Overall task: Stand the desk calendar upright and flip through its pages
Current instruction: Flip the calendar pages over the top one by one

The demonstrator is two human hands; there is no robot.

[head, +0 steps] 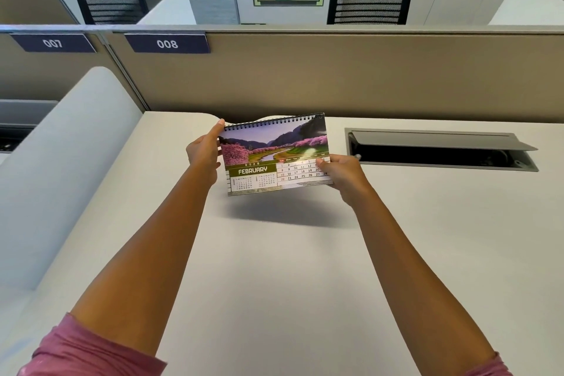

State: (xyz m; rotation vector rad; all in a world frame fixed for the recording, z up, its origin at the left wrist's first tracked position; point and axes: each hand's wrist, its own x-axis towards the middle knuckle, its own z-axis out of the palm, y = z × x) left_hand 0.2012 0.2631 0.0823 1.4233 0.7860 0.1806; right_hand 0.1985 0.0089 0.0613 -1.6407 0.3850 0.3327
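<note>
A spiral-bound desk calendar [268, 156] is held up above the white desk [274, 253], its shadow on the surface below it. It shows the February page with a picture of pink blossom trees along a river. My left hand [204, 152] grips its left edge, a finger reaching to the top corner near the spiral. My right hand [341, 171] holds the lower right corner, thumb on the date grid. The calendar's back and stand are hidden.
An open cable hatch [442, 148] with a raised grey lid sits in the desk at the right. A beige partition [335, 76] labelled 008 closes the back. A white curved divider [61, 162] rises on the left. Two black chairs stand beyond the partition.
</note>
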